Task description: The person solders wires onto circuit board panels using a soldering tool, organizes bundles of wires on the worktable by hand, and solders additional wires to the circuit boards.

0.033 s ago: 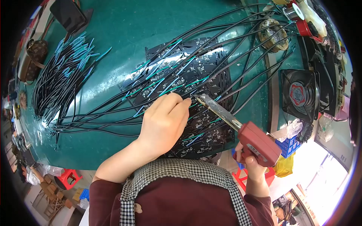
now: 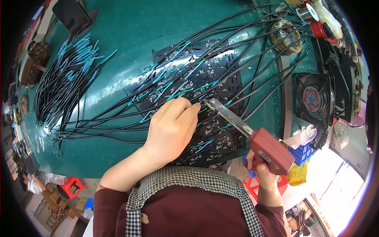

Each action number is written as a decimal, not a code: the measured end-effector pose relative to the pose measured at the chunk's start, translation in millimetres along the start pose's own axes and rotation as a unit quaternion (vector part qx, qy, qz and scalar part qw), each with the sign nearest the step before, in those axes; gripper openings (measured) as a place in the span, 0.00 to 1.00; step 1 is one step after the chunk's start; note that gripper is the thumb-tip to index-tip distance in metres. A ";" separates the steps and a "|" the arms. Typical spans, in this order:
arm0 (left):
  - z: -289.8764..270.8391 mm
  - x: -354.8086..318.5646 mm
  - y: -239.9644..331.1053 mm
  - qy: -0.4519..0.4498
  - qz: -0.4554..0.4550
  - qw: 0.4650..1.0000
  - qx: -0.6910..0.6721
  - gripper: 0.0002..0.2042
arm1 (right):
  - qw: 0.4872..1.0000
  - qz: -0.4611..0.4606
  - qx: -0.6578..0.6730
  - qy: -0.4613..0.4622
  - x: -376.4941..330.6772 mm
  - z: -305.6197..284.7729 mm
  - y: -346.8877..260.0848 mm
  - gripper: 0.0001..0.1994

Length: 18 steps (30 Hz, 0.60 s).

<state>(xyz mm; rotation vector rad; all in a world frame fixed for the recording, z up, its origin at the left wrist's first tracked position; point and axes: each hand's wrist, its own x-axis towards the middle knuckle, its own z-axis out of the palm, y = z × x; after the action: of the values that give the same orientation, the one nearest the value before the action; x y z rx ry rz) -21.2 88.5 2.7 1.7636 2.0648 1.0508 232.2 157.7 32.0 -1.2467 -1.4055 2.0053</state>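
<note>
Black circuit boards [image 2: 189, 79] lie on the green table [image 2: 118, 35], with several black wires [image 2: 252, 43] with teal ends fanned across them. My left hand [image 2: 171, 126] rests on the boards, its thumb and forefinger pinched on a thin wire end at the board surface. My right hand [image 2: 262, 170] grips a red soldering gun [image 2: 270, 152] at the table's near edge. The gun's metal tip [image 2: 209, 104] touches the board right beside my left fingertips.
A bundle of loose black wires with blue ends [image 2: 63, 87] lies at the left. A black fan [image 2: 314, 98] stands at the right, with a round tip-cleaning pad [image 2: 285, 33] behind it. A dark phone [image 2: 73, 15] lies far left. A red stool [image 2: 71, 185] stands below the table.
</note>
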 end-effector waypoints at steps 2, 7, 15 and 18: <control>-0.2 0.5 -0.8 -0.001 0.006 1.000 -0.003 0.10 | 1.000 -0.007 -0.008 0.009 -0.7 -2.3 3.7 0.37; -0.2 2.3 -3.1 -0.011 0.004 1.000 -0.012 0.11 | 0.999 0.002 -0.035 0.013 -1.5 -3.1 6.6 0.37; -5.6 -2.7 1.6 -0.008 -0.025 1.000 0.003 0.11 | 0.996 -0.067 0.049 0.030 -2.1 17.6 -4.9 0.29; -5.0 -1.6 3.3 -0.037 -0.022 0.999 0.028 0.10 | 0.992 -0.106 0.035 0.065 -12.0 2.3 8.4 0.35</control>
<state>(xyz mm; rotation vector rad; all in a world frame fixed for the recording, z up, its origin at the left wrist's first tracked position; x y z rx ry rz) -21.2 85.2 8.0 1.7485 2.0980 0.9100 238.0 144.3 30.0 -1.1248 -1.3329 1.7825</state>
